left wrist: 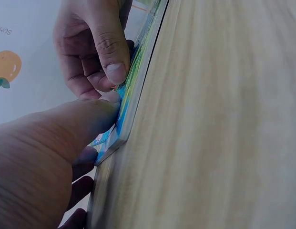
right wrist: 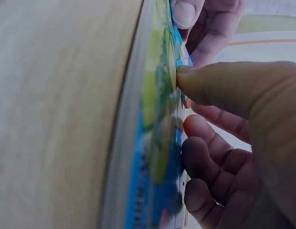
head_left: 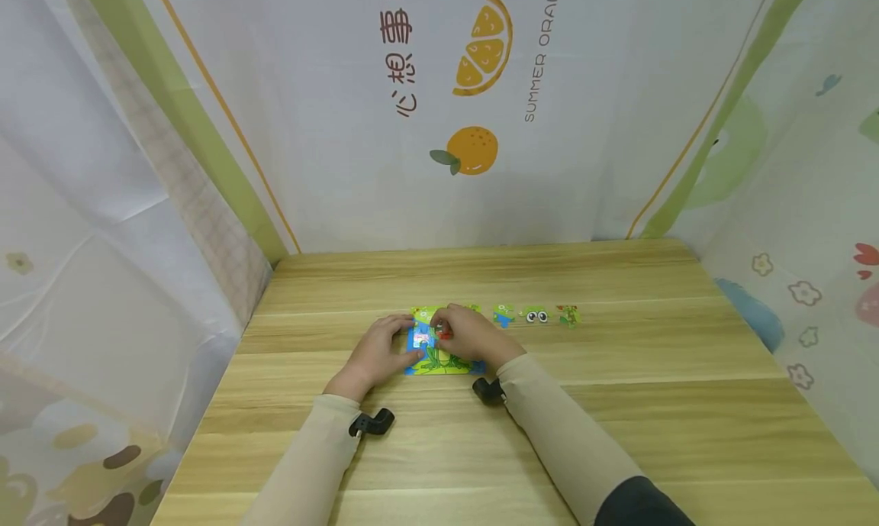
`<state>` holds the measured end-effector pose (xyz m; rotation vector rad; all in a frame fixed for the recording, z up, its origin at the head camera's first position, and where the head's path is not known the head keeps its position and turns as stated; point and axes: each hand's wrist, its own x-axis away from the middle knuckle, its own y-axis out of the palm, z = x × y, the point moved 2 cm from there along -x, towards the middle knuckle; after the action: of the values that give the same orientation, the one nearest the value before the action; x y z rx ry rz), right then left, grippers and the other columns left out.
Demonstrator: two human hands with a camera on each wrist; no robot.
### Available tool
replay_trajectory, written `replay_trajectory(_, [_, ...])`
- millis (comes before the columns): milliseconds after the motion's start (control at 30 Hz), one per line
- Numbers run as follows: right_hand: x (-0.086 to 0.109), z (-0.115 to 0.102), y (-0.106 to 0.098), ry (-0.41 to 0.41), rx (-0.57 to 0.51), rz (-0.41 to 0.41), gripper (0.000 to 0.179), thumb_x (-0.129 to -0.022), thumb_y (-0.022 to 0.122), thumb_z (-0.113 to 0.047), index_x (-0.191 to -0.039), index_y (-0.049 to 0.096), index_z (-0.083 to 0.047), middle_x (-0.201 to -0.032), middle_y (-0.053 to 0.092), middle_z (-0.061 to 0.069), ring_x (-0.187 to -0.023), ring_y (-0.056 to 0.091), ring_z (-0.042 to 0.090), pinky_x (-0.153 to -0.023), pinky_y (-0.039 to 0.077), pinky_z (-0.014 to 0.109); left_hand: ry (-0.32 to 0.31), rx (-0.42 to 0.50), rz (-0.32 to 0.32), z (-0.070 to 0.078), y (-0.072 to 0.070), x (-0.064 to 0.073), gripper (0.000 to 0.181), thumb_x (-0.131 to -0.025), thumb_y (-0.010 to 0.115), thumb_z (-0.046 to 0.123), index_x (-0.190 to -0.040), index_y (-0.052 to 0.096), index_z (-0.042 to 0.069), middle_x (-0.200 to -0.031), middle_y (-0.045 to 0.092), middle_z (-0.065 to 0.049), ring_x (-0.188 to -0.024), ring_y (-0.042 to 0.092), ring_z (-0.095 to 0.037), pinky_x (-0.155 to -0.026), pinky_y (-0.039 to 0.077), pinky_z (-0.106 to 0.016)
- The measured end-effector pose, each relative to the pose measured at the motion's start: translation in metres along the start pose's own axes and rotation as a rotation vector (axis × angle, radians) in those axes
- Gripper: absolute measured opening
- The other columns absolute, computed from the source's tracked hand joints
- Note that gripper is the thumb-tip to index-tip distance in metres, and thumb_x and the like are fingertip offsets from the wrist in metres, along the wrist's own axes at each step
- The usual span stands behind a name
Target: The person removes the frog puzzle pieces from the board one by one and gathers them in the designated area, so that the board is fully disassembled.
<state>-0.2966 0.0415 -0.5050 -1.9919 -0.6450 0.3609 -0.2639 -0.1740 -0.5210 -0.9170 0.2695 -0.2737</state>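
Observation:
A jigsaw puzzle board (head_left: 448, 364) with a green frog picture lies flat on the table. My left hand (head_left: 374, 356) is at its left end, the thumb resting on the board's face and the other fingers by the far left corner. Over the middle of the board, my right hand (head_left: 470, 333) has its thumb and forefinger together at a puzzle piece with red on it (head_left: 445, 330). The right wrist view shows the right thumb (right wrist: 209, 88) against the picture, with the other fingers curled. Much of the piece is hidden by the fingers.
To the right of the board lie three loose puzzle pieces in a row: a blue and green one (head_left: 503, 317), one with big frog eyes (head_left: 537, 316) and a green-brown one (head_left: 568, 316). Printed cloth (head_left: 343, 167) hangs behind and beside the wooden table (head_left: 439, 450).

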Motion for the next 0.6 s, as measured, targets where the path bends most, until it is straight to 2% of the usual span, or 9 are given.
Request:
replay_trajectory(333, [-0.0022, 0.0012, -0.0006, 0.006, -0.086, 0.041, 0.024, -0.098, 0.076, -0.016, -0.121, 0.071, -0.012, -0.097, 0.062, -0.007, -0.085, 0.059, 0.011, -0.079, 0.054, 0.026, 0.006, -0.006, -0.001, 0.0015, -0.0006, -0.0001, 0.064, -0.092, 0.083, 0.04, -0.143, 0.062, 0.008, -0.156, 0.051, -0.005, -0.148, 0.041, -0.031, -0.121, 0.037, -0.051])
replay_trajectory(600, [-0.0035, -0.0005, -0.0007, 0.014, -0.082, 0.044, 0.021, -0.099, 0.074, -0.015, -0.119, 0.071, -0.012, -0.092, 0.063, -0.009, -0.08, 0.06, 0.01, -0.075, 0.055, 0.026, 0.014, 0.002, 0.014, 0.0008, -0.0002, 0.0005, 0.064, -0.091, 0.084, 0.039, -0.142, 0.063, 0.007, -0.155, 0.053, -0.004, -0.148, 0.041, -0.031, -0.121, 0.036, -0.05])
